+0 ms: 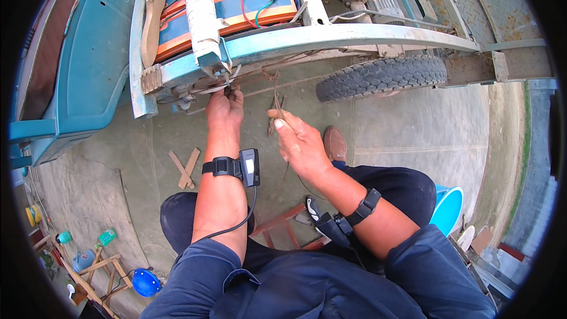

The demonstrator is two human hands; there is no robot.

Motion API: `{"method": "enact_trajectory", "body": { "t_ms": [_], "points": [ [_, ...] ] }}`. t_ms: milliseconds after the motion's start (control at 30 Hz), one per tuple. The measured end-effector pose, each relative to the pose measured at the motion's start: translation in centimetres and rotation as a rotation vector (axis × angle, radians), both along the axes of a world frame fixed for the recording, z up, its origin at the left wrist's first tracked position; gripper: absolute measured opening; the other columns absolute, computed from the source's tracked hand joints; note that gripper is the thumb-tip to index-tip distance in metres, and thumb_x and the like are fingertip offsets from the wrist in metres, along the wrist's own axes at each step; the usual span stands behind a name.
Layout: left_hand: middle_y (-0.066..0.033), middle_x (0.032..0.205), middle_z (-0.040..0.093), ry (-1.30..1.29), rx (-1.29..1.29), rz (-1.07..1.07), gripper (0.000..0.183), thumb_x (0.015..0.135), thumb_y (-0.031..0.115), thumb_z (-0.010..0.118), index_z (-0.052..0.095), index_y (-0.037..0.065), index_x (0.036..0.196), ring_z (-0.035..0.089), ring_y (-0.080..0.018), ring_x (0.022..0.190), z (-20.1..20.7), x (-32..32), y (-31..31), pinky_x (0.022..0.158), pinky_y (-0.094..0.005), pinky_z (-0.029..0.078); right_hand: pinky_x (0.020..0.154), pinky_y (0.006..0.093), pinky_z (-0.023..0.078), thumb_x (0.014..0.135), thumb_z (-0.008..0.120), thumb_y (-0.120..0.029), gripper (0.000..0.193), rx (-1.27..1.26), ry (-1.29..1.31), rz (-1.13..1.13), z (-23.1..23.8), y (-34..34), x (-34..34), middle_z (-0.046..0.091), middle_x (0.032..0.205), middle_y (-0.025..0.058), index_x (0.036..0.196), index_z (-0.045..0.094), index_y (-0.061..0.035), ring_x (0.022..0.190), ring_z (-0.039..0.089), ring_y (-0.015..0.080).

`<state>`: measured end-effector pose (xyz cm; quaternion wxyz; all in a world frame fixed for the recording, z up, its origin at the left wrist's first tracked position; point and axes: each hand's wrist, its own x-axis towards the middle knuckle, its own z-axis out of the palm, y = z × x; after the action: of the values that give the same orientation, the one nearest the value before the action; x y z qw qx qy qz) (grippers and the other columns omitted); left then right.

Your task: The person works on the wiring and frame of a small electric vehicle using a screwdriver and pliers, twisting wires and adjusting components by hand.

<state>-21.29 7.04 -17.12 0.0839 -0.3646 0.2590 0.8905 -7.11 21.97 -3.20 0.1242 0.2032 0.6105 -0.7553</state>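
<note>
Head view, looking down: we see the left hand (224, 108) reaching up at centre frame, fingers curled shut around thin wires (227, 77) under the pale blue vehicle frame (331, 36). The right hand (298, 142), just right of centre, is closed in a pinch on a brown wire (276, 91) that rises toward the frame; something like pliers (272, 123) sits against it, though we cannot tell if it is gripped. Orange and blue battery packs (236, 0) lie in the frame at the top. A black tyre (381, 75) sits at upper right, wooden strips (186, 168) on the concrete floor (413, 130) at left.
</note>
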Motion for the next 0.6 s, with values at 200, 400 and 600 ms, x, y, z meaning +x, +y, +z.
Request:
{"method": "enact_trajectory", "body": {
  "t_ms": [200,400,600],
  "points": [
    [-0.0049,0.091,0.062,-0.017,0.058,0.019,0.012,0.101,0.017,0.052,0.06,0.008,0.104,0.06,-0.0189,0.08,0.2,0.5,1.3,0.066,-0.03,0.051,0.047,0.0224,0.034,0.104,0.048,-0.025,0.033,0.041,0.008,-0.004,0.0,0.1,-0.1,0.038,0.063,-0.0067,0.129,0.057,-0.0052,0.051,0.036,0.0032],
    [-0.0076,0.094,0.063,-0.089,-0.026,-0.04,0.015,0.101,0.016,0.049,0.059,0.006,0.104,0.063,-0.0201,0.084,0.1,-0.3,1.4,0.066,-0.0301,0.054,0.047,0.0223,0.035,0.104,0.048,-0.025,0.032,0.038,0.026,0.008,-0.1,0.1,-0.1,0.039,0.064,-0.0065,0.129,0.057,-0.006,0.051,0.036,0.003],
    [-0.0099,0.101,0.064,-0.076,-0.006,-0.025,0.016,0.102,0.016,0.048,0.058,0.005,0.107,0.065,-0.022,0.089,0.1,0.8,1.0,0.072,-0.0332,0.057,0.046,0.0217,0.033,0.104,0.049,-0.024,0.031,0.044,0.068,0.002,-0.9,0.2,0.1,0.04,0.065,-0.0072,0.128,0.057,-0.0065,0.051,0.036,0.0024]
  ]
}}
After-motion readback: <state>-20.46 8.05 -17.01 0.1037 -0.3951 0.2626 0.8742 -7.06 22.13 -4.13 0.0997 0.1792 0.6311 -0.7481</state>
